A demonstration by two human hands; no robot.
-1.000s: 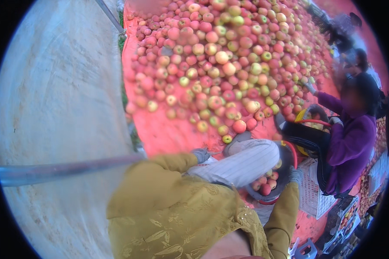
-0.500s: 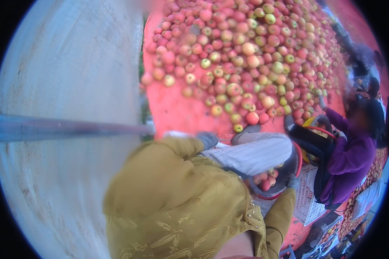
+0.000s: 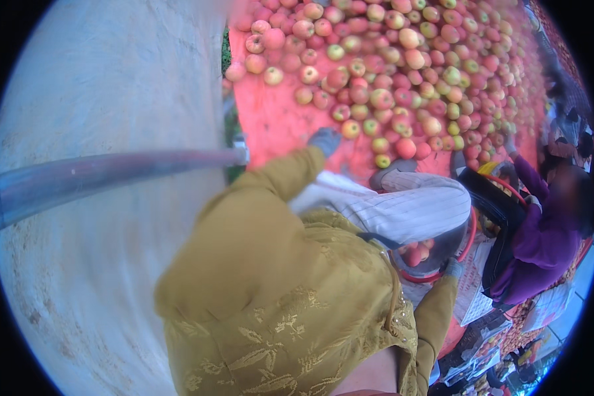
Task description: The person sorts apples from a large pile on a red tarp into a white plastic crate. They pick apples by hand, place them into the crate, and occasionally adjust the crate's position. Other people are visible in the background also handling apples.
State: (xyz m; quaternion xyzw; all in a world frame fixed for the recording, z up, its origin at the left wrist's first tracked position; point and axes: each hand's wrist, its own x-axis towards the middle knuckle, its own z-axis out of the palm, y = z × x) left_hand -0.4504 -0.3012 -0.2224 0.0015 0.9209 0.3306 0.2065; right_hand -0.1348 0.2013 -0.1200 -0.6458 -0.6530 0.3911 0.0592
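Observation:
My left hand (image 3: 325, 141), in a grey glove, is stretched out over the red sheet (image 3: 270, 122), just short of the near edge of a big heap of red and yellow-green apples (image 3: 383, 99). Its fingers are blurred and partly turned away, so their pose is unclear. At my right side, my gloved right hand (image 3: 453, 267) grips the red hoop along the edge of a dark bucket (image 3: 445, 245). Several apples (image 3: 416, 253) lie inside that bucket, partly hidden by my bent leg in striped pale trousers.
On the left stands a broad pale wall or sheet (image 3: 112, 99), crossed by a metal pole (image 3: 145, 162). To my right a person in purple (image 3: 541, 244) sits beside a yellow bucket (image 3: 487, 168). A white crate (image 3: 475, 300) stands behind my bucket.
My left hand has moved forward from beside my leg toward the apples. My right hand stays at the bucket's edge. The view has shifted, and the apples appear nearer.

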